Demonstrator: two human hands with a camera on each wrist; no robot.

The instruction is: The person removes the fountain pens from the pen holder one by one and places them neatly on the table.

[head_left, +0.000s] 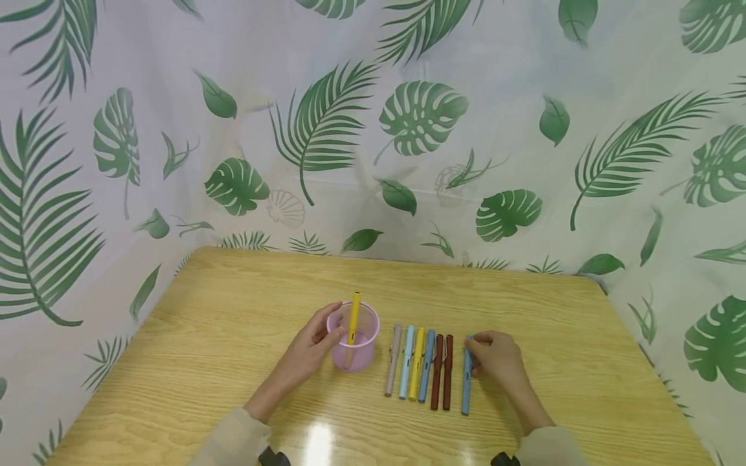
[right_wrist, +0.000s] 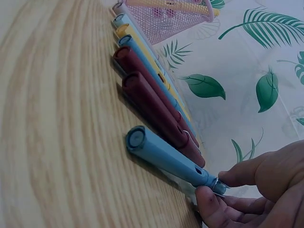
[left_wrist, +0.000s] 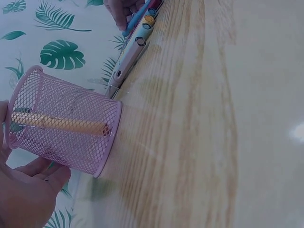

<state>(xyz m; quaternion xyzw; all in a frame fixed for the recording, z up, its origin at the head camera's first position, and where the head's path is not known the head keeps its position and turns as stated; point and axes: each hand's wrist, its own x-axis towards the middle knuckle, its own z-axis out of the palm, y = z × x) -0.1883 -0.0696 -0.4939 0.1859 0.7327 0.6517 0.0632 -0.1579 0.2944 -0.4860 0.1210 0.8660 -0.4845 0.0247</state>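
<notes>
My left hand (head_left: 311, 340) grips the pink mesh pen cup (head_left: 353, 357) by its side, thumb near the rim. A yellow pen (head_left: 354, 317) leans inside the cup; its orange-looking barrel shows through the mesh in the left wrist view. My right hand (head_left: 498, 356) pinches the clip end of a blue pen (head_left: 466, 382) between thumb and fingers, while the pen's other end points toward me, close over the table. Left of it, side by side, lie two dark red pens (head_left: 447, 372), another blue pen (head_left: 427, 366), a yellow pen (head_left: 416, 362), a light blue pen (head_left: 406, 362) and a greyish-pink pen (head_left: 393, 362).
All of this is on a wood-grain table (head_left: 233, 298). Behind it and along its sides hangs a white cloth (head_left: 350, 220) printed with green leaves. The row of pens lies between the cup and my right hand.
</notes>
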